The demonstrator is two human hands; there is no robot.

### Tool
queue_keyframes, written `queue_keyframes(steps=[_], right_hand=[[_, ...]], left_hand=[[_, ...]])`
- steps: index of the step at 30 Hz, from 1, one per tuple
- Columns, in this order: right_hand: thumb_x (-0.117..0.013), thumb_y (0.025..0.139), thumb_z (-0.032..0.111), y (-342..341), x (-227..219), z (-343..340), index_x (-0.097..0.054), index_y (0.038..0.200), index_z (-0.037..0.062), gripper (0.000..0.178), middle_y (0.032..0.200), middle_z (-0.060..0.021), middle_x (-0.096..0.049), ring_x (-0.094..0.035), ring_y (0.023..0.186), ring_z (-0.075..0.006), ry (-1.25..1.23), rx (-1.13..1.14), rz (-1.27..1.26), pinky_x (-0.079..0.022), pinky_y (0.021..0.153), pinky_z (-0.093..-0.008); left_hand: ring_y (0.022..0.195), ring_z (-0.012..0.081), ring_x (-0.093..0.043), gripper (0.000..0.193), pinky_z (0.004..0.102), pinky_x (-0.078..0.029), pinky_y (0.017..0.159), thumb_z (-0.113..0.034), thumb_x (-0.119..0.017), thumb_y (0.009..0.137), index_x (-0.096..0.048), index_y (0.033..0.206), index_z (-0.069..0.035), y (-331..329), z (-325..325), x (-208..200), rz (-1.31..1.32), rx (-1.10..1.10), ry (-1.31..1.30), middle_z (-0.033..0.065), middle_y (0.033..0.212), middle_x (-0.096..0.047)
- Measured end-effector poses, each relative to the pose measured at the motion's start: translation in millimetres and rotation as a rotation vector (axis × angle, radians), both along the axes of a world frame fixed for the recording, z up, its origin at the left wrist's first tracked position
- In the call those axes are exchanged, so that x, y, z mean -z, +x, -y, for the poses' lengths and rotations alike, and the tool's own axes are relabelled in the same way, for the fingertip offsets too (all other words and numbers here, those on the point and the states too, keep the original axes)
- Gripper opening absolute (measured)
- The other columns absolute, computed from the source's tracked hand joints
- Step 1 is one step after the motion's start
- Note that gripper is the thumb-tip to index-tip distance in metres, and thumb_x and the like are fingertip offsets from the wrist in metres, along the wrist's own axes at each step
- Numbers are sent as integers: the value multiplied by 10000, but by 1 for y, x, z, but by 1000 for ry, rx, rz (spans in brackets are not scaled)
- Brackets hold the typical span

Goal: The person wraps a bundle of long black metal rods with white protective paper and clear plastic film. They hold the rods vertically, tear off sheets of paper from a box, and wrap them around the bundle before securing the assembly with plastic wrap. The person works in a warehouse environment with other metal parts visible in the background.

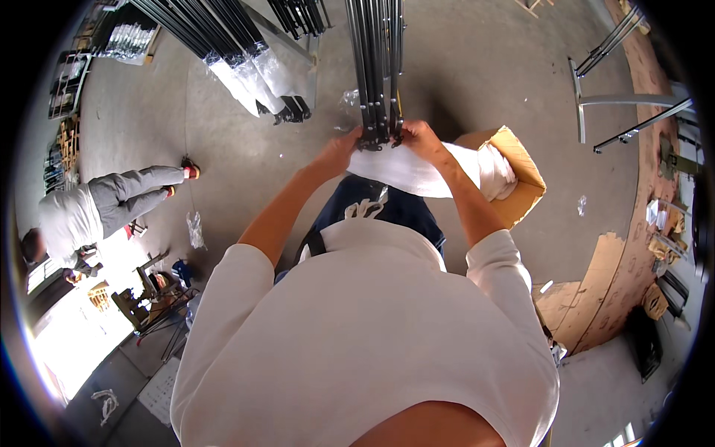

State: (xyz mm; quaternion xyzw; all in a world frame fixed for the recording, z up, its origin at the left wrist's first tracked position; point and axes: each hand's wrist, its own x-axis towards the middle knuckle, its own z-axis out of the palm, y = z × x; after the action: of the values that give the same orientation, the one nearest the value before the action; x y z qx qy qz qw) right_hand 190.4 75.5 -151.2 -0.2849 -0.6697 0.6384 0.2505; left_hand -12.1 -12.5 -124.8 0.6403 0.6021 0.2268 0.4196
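Observation:
A bundle of black metal tubes with jointed ends (376, 67), like a folded frame, reaches toward me from the top of the head view. My left hand (339, 154) is closed at the left side of its near end. On the opposite side my right hand (421, 140) grips the same end, fingers bent round the joints. Just below both hands, white sleeve-like wrapping (410, 171) lies across my lap. It runs rightward into an open cardboard box (530, 195). My fingertips are partly hidden by the tube ends.
More black tube bundles with white-wrapped ends (249, 78) rest on a grey metal stand (311, 71) at upper left. Another metal stand (582, 104) is at the right. A person in grey (97, 205) stands at far left. Plastic scraps (195, 229) lie on the floor.

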Motion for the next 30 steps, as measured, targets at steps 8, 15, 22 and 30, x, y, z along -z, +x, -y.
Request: queue_keyframes(steps=[8,15,22,30], right_hand=[[-625,697,-35,-6,-25,-7,-589,841,-37,149,716,-116,-607,-560,679,-137,60,-151,304,-450,638,-289],[-597,724,33,-7,10,0,-542,953,5,237,825,-179,-606,-591,791,-320,108,-66,255,-450,673,-361],[-544,759,117,-14,24,14,-522,1006,-4,276,884,-212,-582,-558,845,-362,263,2,451,-431,721,-396],[-526,783,40,15,71,15,-337,1164,-70,439,971,-274,-525,-484,878,-445,557,8,367,-368,774,-478]], left_hand=[[817,401,-532,304,379,-442,678,110,-411,711,-558,942,-21,-9,-20,6,-57,-39,284,212,846,-564],[859,357,-559,340,357,-444,734,93,-444,708,-552,1000,-47,1,-42,-32,-93,4,-1,192,891,-576],[887,325,-538,387,397,-393,823,-8,-569,617,-547,1003,15,-8,-30,-13,145,197,90,189,878,-579],[767,186,-549,419,333,-434,676,-70,-682,573,-528,955,8,12,-33,49,221,127,-126,118,823,-609]])
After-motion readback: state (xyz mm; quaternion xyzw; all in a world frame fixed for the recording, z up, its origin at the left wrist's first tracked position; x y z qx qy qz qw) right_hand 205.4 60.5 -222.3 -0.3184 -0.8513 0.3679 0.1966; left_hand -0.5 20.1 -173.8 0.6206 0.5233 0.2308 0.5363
